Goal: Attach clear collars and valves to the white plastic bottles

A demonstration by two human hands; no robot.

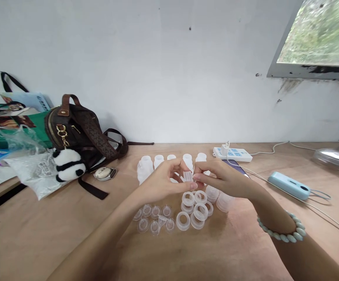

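Above the table, my left hand [171, 177] grips a small ribbed translucent plastic piece [188, 176] between thumb and fingers. My right hand [220, 175] meets it from the other side, fingertips pinched together at the piece's right edge. Below the hands lies a cluster of translucent plastic rings [183, 221], some stacked on one another. Left of these, several clear round plastic parts [142, 225] with thin raised tips are spread out. White translucent bottles [145, 168] stand in a row behind, partly hidden by my hands. More whitish round parts [224, 202] sit under my right wrist.
A brown backpack [78, 125] with a panda plush [69, 165] stands at left beside a plastic bag of white material [37, 171]. A computer mouse [105, 173] lies nearby. At right are a power strip [239, 154], a phone [237, 167], a light-blue device [289, 185] and cables.
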